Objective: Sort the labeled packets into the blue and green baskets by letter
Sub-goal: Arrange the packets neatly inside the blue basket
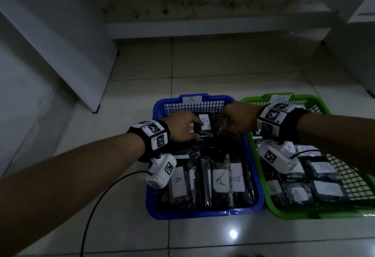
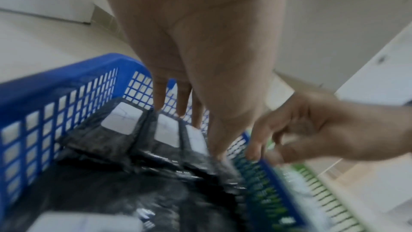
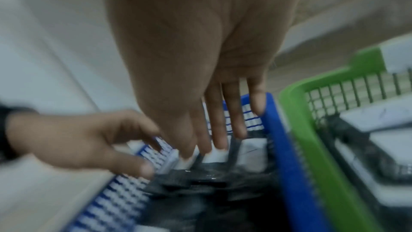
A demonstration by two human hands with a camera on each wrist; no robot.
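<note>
The blue basket (image 1: pixel 203 213), tagged A on its far rim, holds several black packets with white A labels. Both hands are at its far end, around one A packet (image 1: pixel 205 122) that leans against the far wall. My left hand (image 1: pixel 197 130) touches that packet's left edge, its straight fingers (image 2: pixel 181 105) behind the upright packets and the thumb on the plastic in front. My right hand (image 1: pixel 220 127) reaches in from the right, its straight fingertips (image 3: pixel 219 145) resting on the packets' labels. The green basket (image 1: pixel 284 214) beside it holds several B packets (image 1: pixel 297 193).
The baskets stand side by side on a tiled floor (image 1: pixel 203 64). A white panel (image 1: pixel 71 54) leans at the left and a white cabinet (image 1: pixel 357 43) stands at the right. A black cable (image 1: pixel 97 206) crosses the floor near my left arm.
</note>
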